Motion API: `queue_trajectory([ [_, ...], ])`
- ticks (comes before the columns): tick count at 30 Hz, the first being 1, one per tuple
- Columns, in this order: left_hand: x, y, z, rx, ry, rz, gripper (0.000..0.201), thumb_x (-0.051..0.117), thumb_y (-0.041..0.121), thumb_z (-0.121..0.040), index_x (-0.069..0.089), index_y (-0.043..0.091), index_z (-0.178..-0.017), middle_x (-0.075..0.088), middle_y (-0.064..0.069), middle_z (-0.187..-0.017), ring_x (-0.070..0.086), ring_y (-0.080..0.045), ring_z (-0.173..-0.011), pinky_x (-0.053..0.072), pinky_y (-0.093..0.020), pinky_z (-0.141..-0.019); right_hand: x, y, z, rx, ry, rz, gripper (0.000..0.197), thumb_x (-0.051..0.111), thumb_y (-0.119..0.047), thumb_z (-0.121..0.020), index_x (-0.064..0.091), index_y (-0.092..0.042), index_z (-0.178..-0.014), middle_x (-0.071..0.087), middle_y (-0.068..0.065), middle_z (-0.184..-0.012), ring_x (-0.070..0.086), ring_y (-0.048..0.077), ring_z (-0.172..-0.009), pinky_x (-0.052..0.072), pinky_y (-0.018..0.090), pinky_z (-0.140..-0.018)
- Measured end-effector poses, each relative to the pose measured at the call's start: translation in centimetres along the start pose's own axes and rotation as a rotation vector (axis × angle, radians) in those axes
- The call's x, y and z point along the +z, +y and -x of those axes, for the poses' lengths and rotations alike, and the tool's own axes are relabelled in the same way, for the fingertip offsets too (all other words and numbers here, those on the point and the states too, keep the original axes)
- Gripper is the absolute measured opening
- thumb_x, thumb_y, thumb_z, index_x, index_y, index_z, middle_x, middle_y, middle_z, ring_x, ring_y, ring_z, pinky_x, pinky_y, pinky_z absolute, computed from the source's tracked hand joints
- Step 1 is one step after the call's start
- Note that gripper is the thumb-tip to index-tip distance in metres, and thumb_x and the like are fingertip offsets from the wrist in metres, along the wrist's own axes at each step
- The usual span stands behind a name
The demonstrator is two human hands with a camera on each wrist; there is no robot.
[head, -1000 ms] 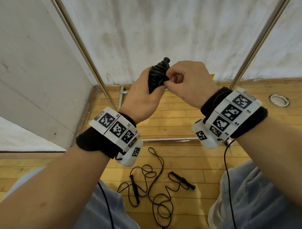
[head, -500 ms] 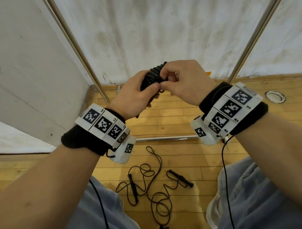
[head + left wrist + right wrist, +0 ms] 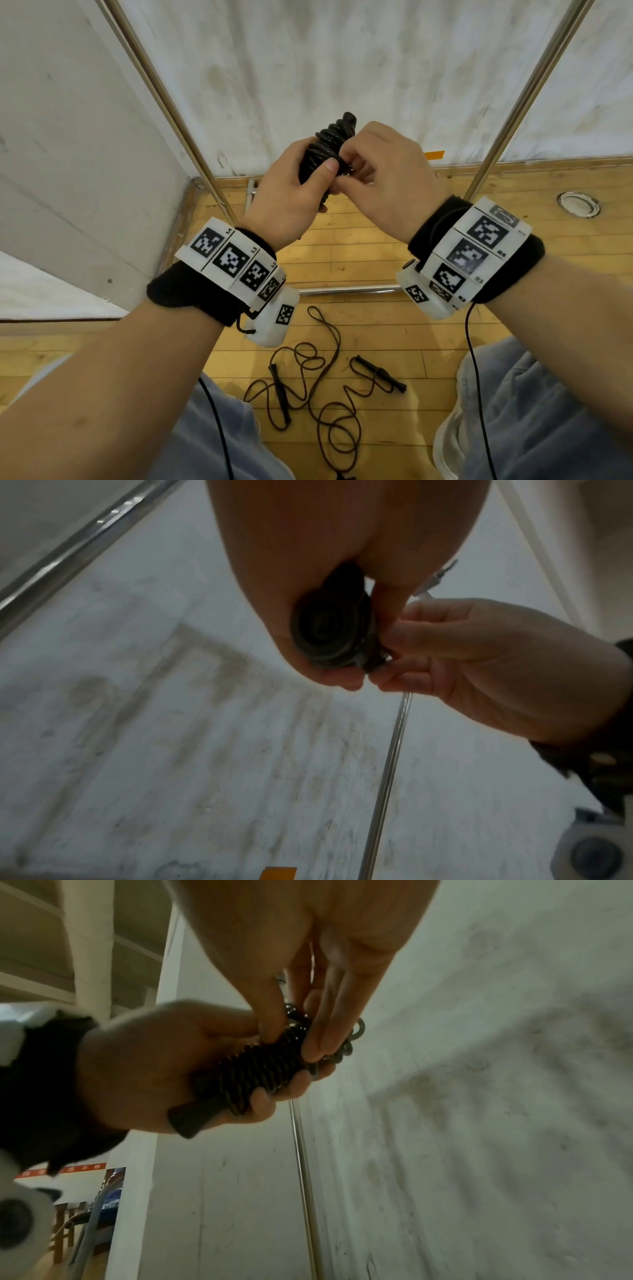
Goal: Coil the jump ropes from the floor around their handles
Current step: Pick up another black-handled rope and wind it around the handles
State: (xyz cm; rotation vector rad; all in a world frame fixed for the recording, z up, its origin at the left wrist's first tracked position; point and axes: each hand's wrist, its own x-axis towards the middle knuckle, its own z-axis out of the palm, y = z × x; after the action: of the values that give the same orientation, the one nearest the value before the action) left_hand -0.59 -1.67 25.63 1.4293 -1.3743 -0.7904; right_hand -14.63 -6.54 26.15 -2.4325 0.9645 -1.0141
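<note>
A black jump rope, wound in tight coils around its handles, forms a bundle [image 3: 328, 147] held upright at chest height. My left hand [image 3: 298, 192] grips the bundle [image 3: 260, 1069] with thumb and fingers curled round its lower part. My right hand [image 3: 376, 171] pinches the rope's end against the coils near the top [image 3: 301, 1031]. In the left wrist view the bundle's round end [image 3: 329, 631] faces the camera. A second black jump rope [image 3: 325, 387] lies loose and tangled on the wooden floor between my knees, its two handles [image 3: 281, 394] [image 3: 380, 373] apart.
Two slanted metal poles [image 3: 164, 102] [image 3: 527, 92] lean against a white wall ahead. A metal bar [image 3: 346, 291] lies across the wooden floor. A round floor fitting [image 3: 579, 204] sits at the right. Thin black cables [image 3: 476, 377] hang from my wrist cameras.
The bundle tilted left half a second ago and now stands upright again. Both hands stay on it, the right hand working at the coils.
</note>
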Motion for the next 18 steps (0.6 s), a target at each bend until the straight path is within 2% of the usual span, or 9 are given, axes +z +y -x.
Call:
queue_trajectory([
  [2, 0.3, 0.3, 0.1, -0.041, 0.043, 0.097, 0.031, 0.041, 0.027, -0.102, 0.051, 0.004, -0.120, 0.062, -0.009, -0.092, 0.061, -0.021, -0.074, 0.055, -0.042, -0.065, -0.1, -0.1, 0.0, -0.026, 0.014, -0.014, 0.018, 0.068, -0.017, -0.080, 0.063, -0.005, -0.092, 0.048, -0.002, -0.090, 0.055, 0.018, -0.075, 0.051, 0.037, -0.074],
  [5, 0.3, 0.6, -0.3, -0.189, 0.119, 0.196, 0.038, 0.038, 0.042, -0.101, 0.048, 0.006, -0.111, 0.064, -0.011, -0.087, 0.064, -0.026, -0.066, 0.057, -0.045, -0.062, 0.1, -0.4, 0.1, -0.077, 0.028, -0.007, 0.013, 0.064, -0.012, -0.081, 0.066, -0.002, -0.089, 0.057, 0.009, -0.092, 0.060, 0.021, -0.072, 0.053, 0.040, -0.070],
  [7, 0.3, 0.7, -0.7, -0.291, 0.093, 0.275, 0.042, 0.038, 0.042, -0.101, 0.044, 0.004, -0.118, 0.064, -0.015, -0.089, 0.065, -0.024, -0.062, 0.057, -0.040, -0.058, 0.3, -0.7, 0.2, -0.092, 0.045, 0.013, 0.012, 0.061, -0.011, -0.082, 0.066, -0.001, -0.086, 0.060, 0.012, -0.092, 0.060, 0.023, -0.071, 0.053, 0.040, -0.068],
  [9, 0.6, 0.6, -0.9, -0.299, 0.090, 0.264, 0.043, 0.036, 0.036, -0.102, 0.045, -0.001, -0.122, 0.065, -0.014, -0.077, 0.062, -0.020, -0.053, 0.052, -0.032, -0.051, 0.5, -0.8, 0.1, -0.092, 0.074, 0.033, 0.013, 0.059, -0.012, -0.082, 0.066, 0.000, -0.085, 0.061, 0.012, -0.091, 0.061, 0.025, -0.069, 0.053, 0.041, -0.067],
  [11, 0.8, 0.7, -0.8, -0.255, 0.115, 0.241, 0.037, 0.035, 0.031, -0.102, 0.050, 0.000, -0.114, 0.061, -0.008, -0.064, 0.057, -0.017, -0.048, 0.048, -0.028, -0.047, 0.6, -0.6, 0.0, -0.078, 0.104, 0.061, 0.013, 0.059, -0.012, -0.081, 0.065, 0.000, -0.084, 0.061, 0.012, -0.088, 0.060, 0.025, -0.067, 0.052, 0.042, -0.065],
  [13, 0.8, 0.6, -0.8, -0.233, 0.097, 0.276, 0.030, 0.035, 0.030, -0.102, 0.050, 0.007, -0.111, 0.062, -0.007, -0.070, 0.058, -0.017, -0.054, 0.049, -0.031, -0.052, 0.8, -0.4, 0.1, -0.085, 0.125, 0.071, 0.012, 0.059, -0.011, -0.082, 0.065, 0.000, -0.085, 0.059, 0.013, -0.086, 0.058, 0.024, -0.066, 0.052, 0.041, -0.063],
  [16, 0.6, 0.4, -0.5, -0.231, 0.037, 0.334, 0.022, 0.036, 0.031, -0.103, 0.045, 0.016, -0.118, 0.063, -0.005, -0.095, 0.064, -0.019, -0.072, 0.055, -0.039, -0.067, 1.2, 0.0, 0.4, -0.082, 0.120, 0.023, 0.011, 0.061, -0.008, -0.083, 0.068, -0.001, -0.086, 0.060, 0.012, -0.086, 0.059, 0.023, -0.068, 0.053, 0.037, -0.065],
  [18, 0.5, 0.1, -0.2, -0.151, 0.050, 0.229, 0.019, 0.036, 0.029, -0.104, 0.043, 0.019, -0.118, 0.062, -0.003, -0.096, 0.062, -0.015, -0.070, 0.054, -0.033, -0.065, 1.4, 0.0, 0.3, 0.061, 0.068, -0.132, 0.008, 0.064, -0.012, -0.082, 0.070, -0.007, -0.084, 0.059, 0.002, -0.088, 0.062, 0.018, -0.073, 0.053, 0.031, -0.071],
])
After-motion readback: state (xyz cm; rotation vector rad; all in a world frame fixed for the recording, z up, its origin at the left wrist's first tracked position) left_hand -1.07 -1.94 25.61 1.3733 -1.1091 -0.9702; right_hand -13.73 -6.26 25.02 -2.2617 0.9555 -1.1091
